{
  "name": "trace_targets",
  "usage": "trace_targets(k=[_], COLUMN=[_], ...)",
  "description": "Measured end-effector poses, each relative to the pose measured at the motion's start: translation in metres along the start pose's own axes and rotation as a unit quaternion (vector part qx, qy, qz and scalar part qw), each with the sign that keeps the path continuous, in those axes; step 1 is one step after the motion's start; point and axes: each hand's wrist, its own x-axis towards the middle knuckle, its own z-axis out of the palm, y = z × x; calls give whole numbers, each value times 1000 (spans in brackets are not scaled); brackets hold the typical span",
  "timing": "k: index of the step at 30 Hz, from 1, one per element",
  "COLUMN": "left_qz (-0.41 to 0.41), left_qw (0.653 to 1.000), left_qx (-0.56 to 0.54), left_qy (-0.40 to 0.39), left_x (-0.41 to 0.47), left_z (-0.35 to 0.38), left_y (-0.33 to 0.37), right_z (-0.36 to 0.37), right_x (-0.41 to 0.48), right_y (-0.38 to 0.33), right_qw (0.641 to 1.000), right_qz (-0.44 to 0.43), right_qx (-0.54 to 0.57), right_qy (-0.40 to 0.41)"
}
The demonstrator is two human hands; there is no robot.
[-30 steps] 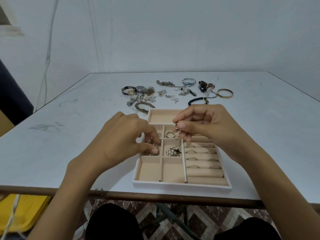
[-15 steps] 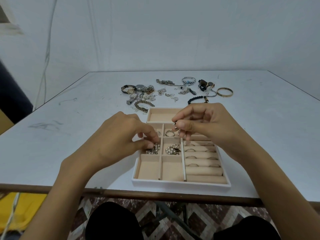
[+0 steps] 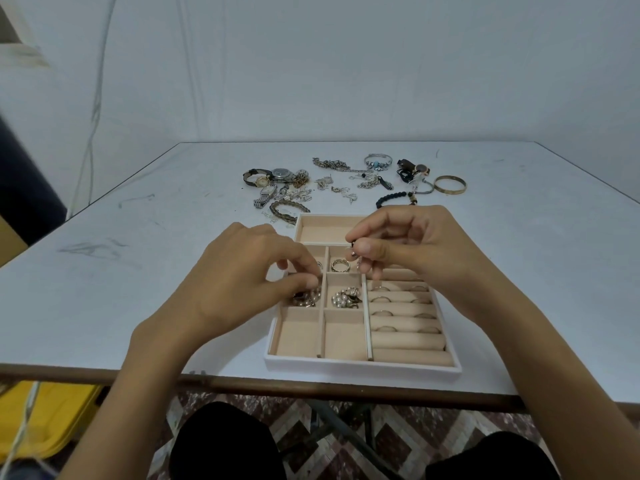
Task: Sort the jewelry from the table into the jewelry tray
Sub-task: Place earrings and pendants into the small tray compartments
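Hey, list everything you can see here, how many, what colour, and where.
table: one, white, underneath
jewelry tray: one, white with beige lining, near edge
rings: about eight, metallic, tray's roll slots
gold ring: one, gold, far middle compartment
pearl cluster: one, white, next compartment nearer
wristwatches: several, silver and dark, beyond tray, left
black bead bracelet: one, black, beyond tray
gold bangle: one, gold, beyond tray, rightmost
left hand: one, over tray's left compartments
right hand: one, pinching small dark piece above tray
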Motion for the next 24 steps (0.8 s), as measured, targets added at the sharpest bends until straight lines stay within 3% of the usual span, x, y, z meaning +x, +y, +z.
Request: trace_targets(k=[5,12,19,24], left_qz=[-95,-163,-171,-165], left_qw=[989,984,982,984], left_qx=[-27,14,26,13], left_qy=[108,-74,-80,-71], left_x=[-12,-23,-23,-24], left_z=[16,39,42,42], left_y=[-17,-26,-26,-27], right_z=[1,3,8,13], right_x=[0,-1,-16,-24], right_y=[-2,-4,-12,-18], right_qw=[1000,1000,997,993], right_qz=[1,0,1,10], right_qx=[0,19,55,-36], right_qy=[0,-12,-62,-110])
